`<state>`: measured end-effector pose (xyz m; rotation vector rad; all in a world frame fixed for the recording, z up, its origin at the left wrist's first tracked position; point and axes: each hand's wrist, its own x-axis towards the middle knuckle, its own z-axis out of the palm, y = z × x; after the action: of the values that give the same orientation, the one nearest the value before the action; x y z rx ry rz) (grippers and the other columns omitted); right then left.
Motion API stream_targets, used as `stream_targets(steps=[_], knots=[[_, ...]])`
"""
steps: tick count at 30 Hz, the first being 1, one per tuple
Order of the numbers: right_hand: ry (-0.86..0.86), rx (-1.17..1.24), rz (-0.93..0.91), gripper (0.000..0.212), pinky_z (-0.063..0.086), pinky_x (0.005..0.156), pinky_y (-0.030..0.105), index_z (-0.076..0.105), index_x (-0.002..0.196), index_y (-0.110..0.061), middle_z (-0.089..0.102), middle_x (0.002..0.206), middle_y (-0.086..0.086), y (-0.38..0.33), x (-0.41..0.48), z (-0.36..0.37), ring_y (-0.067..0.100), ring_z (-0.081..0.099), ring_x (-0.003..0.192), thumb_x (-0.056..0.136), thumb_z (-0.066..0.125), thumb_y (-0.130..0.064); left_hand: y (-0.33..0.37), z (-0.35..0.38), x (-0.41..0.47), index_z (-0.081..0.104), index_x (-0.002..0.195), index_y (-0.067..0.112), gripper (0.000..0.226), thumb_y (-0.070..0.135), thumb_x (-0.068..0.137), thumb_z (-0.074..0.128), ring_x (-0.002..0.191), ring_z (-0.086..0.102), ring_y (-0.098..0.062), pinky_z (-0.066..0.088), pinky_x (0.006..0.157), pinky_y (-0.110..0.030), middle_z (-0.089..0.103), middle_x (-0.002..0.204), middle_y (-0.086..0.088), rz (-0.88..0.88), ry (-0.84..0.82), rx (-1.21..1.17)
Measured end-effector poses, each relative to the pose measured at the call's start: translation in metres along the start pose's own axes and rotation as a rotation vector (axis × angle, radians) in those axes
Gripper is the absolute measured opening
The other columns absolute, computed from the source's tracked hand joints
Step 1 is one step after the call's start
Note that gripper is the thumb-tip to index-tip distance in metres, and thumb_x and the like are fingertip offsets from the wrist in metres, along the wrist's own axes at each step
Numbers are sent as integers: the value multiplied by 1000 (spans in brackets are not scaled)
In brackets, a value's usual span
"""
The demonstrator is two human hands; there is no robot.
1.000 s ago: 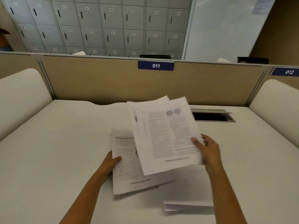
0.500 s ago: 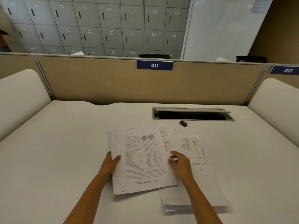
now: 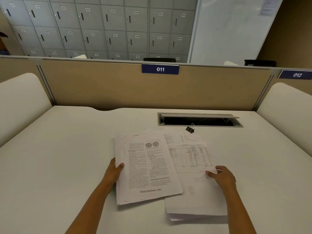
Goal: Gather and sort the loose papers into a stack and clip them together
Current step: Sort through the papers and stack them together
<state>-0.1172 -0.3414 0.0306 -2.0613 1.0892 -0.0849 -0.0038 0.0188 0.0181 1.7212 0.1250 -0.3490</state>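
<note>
**Gathering of loose papers, head view.** The printed stack, its top page bearing two circular figures and a web address, lies flat on the desk, with its sheets slightly fanned along the left margin. The left hand grips that margin, thumb on top; the fingers are hidden below.

The stack's right side overlaps the loose sheets. The tabulated sheet lies uppermost among them, with other printed pages beyond it and pale ones projecting toward the viewer. The right hand pinches the tabulated sheet at its right edge, thumb on the paper and fingers curled beside it. The hands are well apart, one to each pile.

The binder clip lies just beyond the far sheets, near the open cable slot. Behind stands the partition, labelled 011.

Probable hazards:
- **Dragging:** a sheet pulled by one edge may take its neighbours along and scatter them.
- **Creasing:** thin paper held at one side may buckle or crease.
- **Poor clipping:** if the fanned margin is left unsquared, the clip would catch only some pages.
- **Losing the clip:** paper swept forward could knock the clip into the slot
</note>
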Motion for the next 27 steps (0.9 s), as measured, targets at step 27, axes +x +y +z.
stream_targets(steps=[27], knots=[[118,371,-437,25,41,79,21,68,109,-12,70,100,10,-117,-39,2,15,59,84,84,65,-13,5,3,-5,27,142,15,48,23,96,42,121,49,-33,41,100,-50,45,139,-12,-19,18,9]])
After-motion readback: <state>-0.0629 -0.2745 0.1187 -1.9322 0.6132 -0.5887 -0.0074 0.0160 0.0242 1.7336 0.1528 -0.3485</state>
